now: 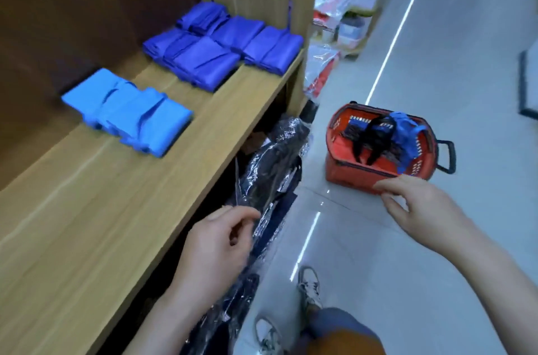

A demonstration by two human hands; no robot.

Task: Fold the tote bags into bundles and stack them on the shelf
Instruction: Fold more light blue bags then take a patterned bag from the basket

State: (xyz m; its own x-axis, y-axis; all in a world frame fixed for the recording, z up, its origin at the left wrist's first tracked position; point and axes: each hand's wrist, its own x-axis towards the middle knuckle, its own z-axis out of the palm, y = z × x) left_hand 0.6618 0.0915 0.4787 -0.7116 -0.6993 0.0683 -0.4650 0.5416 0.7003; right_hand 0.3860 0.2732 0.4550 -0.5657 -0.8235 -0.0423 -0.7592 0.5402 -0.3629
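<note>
Folded blue fabric bundles [221,46] lie on the wooden shelf [87,209] at ten o'clock; a crumpled blue tote bag [406,133] waits in the red plastic basket [349,174] at two o'clock. The left hand [217,241] and right hand [419,206] hang relaxed, empty.

**Shop aisle, wood shelving, grey floor**

Pale wooden shelf [87,209] on my left, dark brown back panel [72,5] behind it. The floor [436,78] is glossy grey, mirroring thin white light strips [390,49]. Down the aisle stands another rack [346,34], blurred, perhaps holding packaged goods.
</note>
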